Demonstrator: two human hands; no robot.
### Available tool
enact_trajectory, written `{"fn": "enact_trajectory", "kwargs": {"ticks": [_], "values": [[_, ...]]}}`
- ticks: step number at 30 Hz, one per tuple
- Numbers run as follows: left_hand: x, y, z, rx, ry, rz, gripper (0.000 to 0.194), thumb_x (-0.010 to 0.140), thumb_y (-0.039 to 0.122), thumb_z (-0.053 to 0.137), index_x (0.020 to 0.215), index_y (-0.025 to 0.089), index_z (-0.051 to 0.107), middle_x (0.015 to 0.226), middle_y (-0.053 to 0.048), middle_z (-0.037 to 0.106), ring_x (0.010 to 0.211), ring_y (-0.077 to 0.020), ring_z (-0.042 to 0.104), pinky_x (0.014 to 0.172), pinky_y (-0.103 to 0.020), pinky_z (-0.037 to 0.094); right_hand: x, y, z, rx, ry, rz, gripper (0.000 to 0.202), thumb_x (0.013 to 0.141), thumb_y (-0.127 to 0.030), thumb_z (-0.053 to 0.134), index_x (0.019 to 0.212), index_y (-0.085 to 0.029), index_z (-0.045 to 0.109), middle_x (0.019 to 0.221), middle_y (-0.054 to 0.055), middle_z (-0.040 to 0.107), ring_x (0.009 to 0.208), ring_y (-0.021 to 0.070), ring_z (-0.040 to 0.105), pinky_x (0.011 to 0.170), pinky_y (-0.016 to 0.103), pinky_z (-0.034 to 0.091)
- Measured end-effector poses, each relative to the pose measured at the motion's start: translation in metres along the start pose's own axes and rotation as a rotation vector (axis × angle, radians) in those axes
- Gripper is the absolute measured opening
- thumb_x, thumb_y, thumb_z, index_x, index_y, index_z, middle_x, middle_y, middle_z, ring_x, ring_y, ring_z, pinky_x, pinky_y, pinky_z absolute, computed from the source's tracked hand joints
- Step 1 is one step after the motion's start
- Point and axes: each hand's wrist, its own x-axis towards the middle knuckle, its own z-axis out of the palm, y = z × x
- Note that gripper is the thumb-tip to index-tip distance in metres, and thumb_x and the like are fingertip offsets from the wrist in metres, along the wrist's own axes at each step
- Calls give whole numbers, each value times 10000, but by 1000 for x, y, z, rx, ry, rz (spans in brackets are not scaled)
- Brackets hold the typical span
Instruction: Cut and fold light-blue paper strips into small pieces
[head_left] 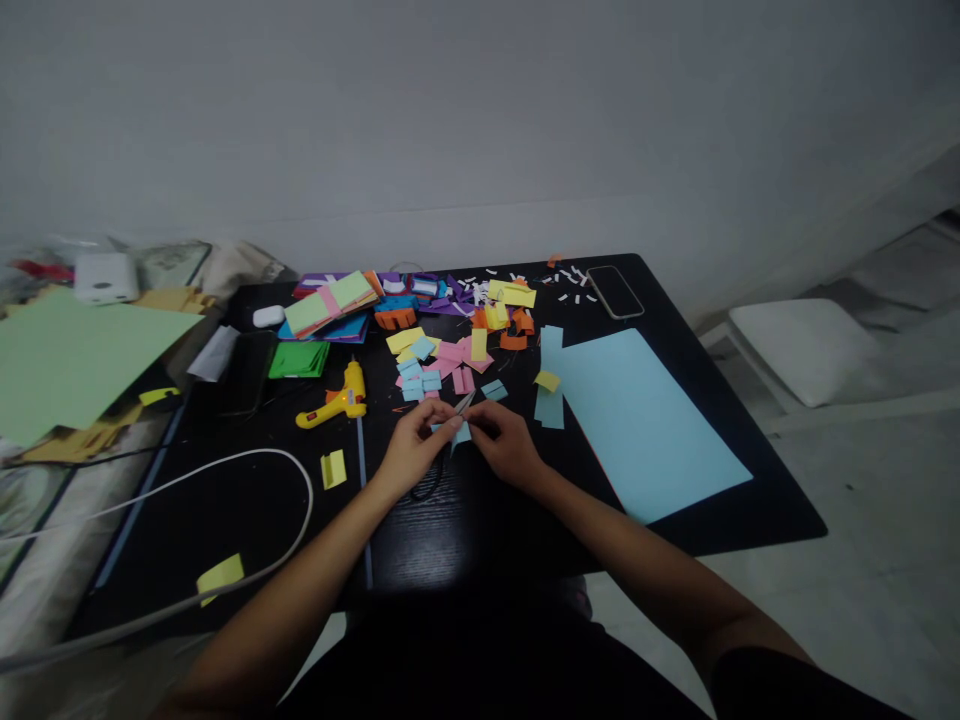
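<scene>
two bare hands are brought close together over the black table (442,540), with one small light-blue paper piece (462,433) held between them, just above the tabletop near its front edge. the paper is pinched by the thumb and fingers of the left hand (420,443), while the fingertips of the right hand (510,443) are curled in at its right side; whether it's gripped there too can't be told. the piece is partly covered by the fingers, so only a bit of flat pale blue can be seen, with a pointed lower corner; any fold in it can't be made out. a thin metal scissor-like tip (466,402) is seen poking out just past the fingertips, pointed away from the body, but how it's held is hidden. just beyond the hands, small folded blue papers (431,381) are scattered by pink paper pieces (463,380). the yellow glue gun (346,397) is left lying to the left, and a large light-blue sheet (649,420) is laid out flat to the right.
</scene>
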Motion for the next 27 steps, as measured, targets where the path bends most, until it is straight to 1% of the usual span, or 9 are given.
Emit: {"fn": "enact_trajectory", "kwargs": {"ticks": [3,7,12,16,20,25,27], "values": [[0,0,2,12,18,12,223,827,403,759,839,194,683,822,-12,673,789,-165,615,736,-284,507,-1,-2,1,3,14,9,93,853,-241,618,877,-218,705,830,27,701,772,190,661,745,314,531],[-1,0,1,12,41,12,250,820,421,764,825,192,666,789,0,654,726,-153,592,651,-268,484,-1,-3,2,128,-3,91,97,841,-290,658,855,-209,710,809,20,722,754,187,676,728,308,545],[0,1,-2,28,53,33,228,826,395,765,803,189,672,759,0,661,705,-147,597,654,-266,482,1,-4,0,244,-37,152,133,825,-328,706,862,-203,730,793,11,733,702,170,672,696,300,555],[1,3,-3,39,57,12,230,821,403,771,804,191,682,756,-1,665,678,-143,585,621,-260,470,2,-6,-2,274,-41,161,132,819,-335,724,854,-207,729,792,8,732,704,165,675,718,304,561],[1,2,-4,58,66,15,245,823,429,767,826,192,706,783,-11,683,689,-147,582,616,-260,460,1,-6,-1,279,-19,180,173,812,-381,752,844,-211,734,765,10,725,677,164,664,688,304,562],[0,0,-4,58,60,11,246,830,434,757,835,190,719,772,-6,690,645,-136,558,600,-256,440,2,-5,0,318,9,194,231,773,-429,795,834,-217,726,807,17,741,699,169,676,703,312,581],[0,1,-4,55,62,1,238,836,424,750,827,190,713,754,1,676,627,-130,544,590,-253,428,2,-6,-1,321,3,191,221,790,-426,781,837,-217,725,806,16,740,704,168,680,708,311,581]]}}
